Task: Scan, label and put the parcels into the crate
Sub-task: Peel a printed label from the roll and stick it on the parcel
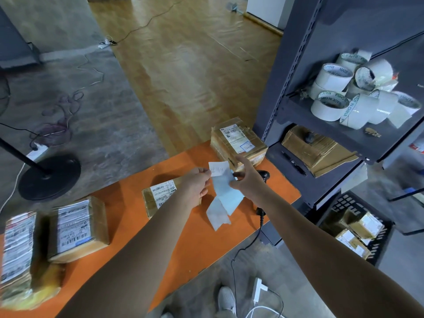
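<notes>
I'd call this partly done: some parcels [364,224] already sit in the black crate [344,200] on the floor at my right, while four boxes [78,228] wait on the orange table [124,203]. My left hand [198,184] pinches a white label [219,168], and my right hand [249,180] pinches its backing strip [227,191], just in front of the far box [238,143]. Sticking it on and crating the rest remain.

Bare arms, one pale grey shoe.
The left hand [197,187] and right hand [249,180] are bare, as are both forearms [137,244] up to the frame's edge. One foot wears a light grey, round-toed shoe [226,299].
</notes>
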`<state>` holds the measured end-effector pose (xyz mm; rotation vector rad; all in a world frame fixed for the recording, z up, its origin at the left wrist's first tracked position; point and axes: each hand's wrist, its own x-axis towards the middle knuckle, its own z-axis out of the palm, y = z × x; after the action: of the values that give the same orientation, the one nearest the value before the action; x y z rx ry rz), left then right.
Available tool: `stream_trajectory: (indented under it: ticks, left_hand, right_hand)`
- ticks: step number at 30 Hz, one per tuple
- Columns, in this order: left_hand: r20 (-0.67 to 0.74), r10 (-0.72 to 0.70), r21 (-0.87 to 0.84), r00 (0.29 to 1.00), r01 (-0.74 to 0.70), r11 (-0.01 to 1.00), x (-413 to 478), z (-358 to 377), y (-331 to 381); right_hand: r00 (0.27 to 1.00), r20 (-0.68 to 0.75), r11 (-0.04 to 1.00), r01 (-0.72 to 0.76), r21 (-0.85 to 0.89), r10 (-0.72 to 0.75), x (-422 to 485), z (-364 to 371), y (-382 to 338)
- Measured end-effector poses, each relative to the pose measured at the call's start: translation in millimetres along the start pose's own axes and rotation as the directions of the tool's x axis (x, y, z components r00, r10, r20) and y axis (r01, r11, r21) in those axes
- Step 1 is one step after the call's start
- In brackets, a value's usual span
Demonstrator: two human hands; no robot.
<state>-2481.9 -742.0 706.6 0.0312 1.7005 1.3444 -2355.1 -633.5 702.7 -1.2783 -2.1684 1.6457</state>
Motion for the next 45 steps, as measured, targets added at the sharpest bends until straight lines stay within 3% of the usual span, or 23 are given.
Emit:
stream_trajectory:
  ticks: [7,11,20,24,32,39,45]
  left_hand:
    - [-0.092,-0.006,-0.036,0.996,0.003,0.999,4,-12,1]
    - [-0.089,-0.053,-0.125,0.995,0.042,0.991,5,-14,-6]
    - [-0.123,-0.144,-0.183,0.982,0.12,0.976,8,-36,-31]
    - [-0.127,-0.18,-0.183,0.975,0.156,0.971,9,-44,-41]
    - [-0.123,-0.202,-0.219,0.972,0.172,0.961,-1,-48,-41]
    - [-0.127,-0.195,-0.21,0.973,0.166,0.964,-9,-54,-39]
    - [-0.154,-0.204,-0.205,0.967,0.171,0.964,-15,-64,-40]
  right_hand:
    - [0.997,-0.055,0.974,0.04,-0.224,-0.053,2,3,5]
    - [0.983,-0.039,0.878,0.141,-0.458,-0.179,4,15,14]
    - [0.979,0.013,0.789,0.17,-0.591,-0.201,16,56,60]
    - [0.966,0.004,0.812,0.22,-0.54,-0.259,20,62,70]
    - [0.978,-0.084,0.912,0.146,-0.384,-0.192,27,55,53]
    - [0.998,0.061,1.0,-0.005,-0.002,0.005,22,67,20]
    - [0.993,0.109,0.998,-0.045,0.043,0.04,26,84,16]
